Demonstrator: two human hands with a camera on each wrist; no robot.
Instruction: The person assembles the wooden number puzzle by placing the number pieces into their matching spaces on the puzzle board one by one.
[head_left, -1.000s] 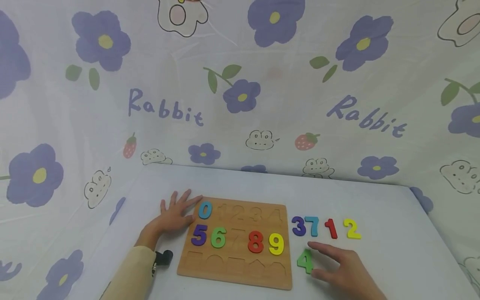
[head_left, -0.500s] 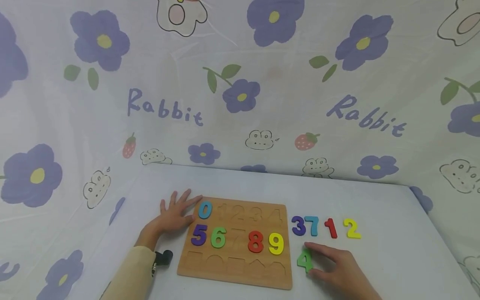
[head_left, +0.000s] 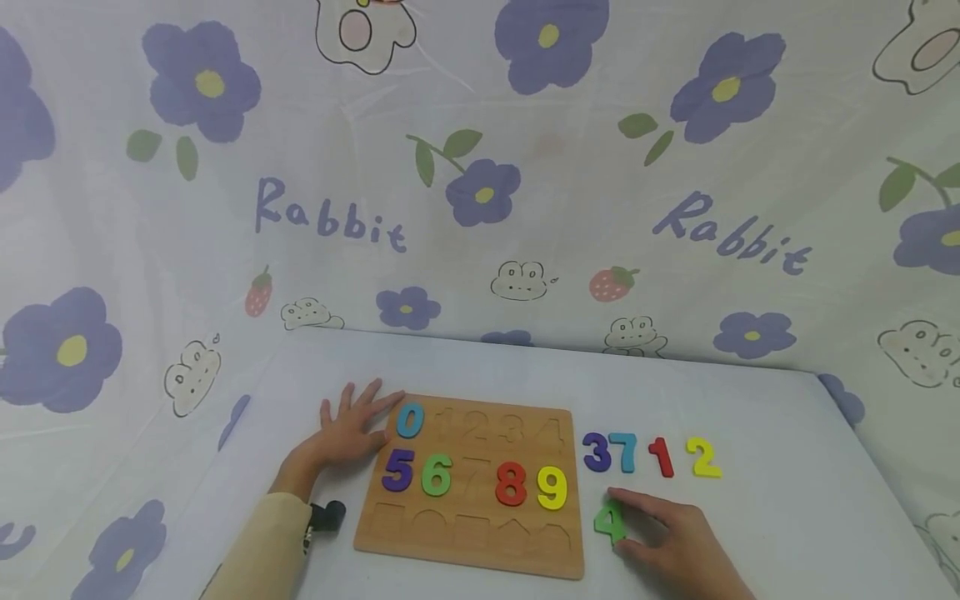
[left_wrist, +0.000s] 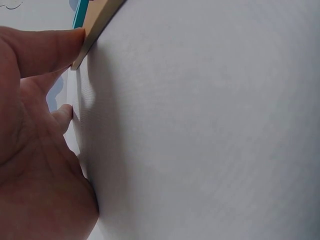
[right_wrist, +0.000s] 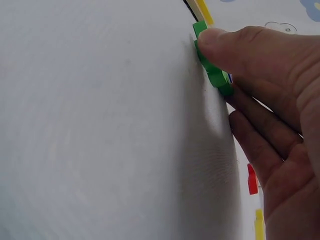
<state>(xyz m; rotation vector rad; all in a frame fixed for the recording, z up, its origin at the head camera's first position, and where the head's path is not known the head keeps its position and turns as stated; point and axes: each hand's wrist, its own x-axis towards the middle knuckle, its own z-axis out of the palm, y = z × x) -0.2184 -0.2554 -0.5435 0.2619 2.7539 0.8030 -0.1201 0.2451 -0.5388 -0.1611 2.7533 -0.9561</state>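
White cloth printed with purple flowers, strawberries and the word "Rabbit" forms a backdrop (head_left: 442, 100) at the far side and left of a smooth white tabletop (head_left: 810, 508). On it lies a wooden board (head_left: 472, 562), with a purple 3 (head_left: 600, 452), blue 7 (head_left: 626, 454), red 1 (head_left: 663, 457) and yellow 2 (head_left: 703, 459) in a row to its right. Nearer, just beside the board's right edge, is a green 4 (head_left: 611, 528). The right hand (head_left: 678, 533) pinches it, index finger at the far end and thumb at the near end. The left hand (head_left: 351, 432) rests with fingers spread wide, touching the board's left edge. The left wrist view shows the thumb against the side of the board, by its corner; the right wrist view reveals more outstretched fingers beneath the thumb, hidden from the head camera. Whether the 4 is lifted I cannot tell.
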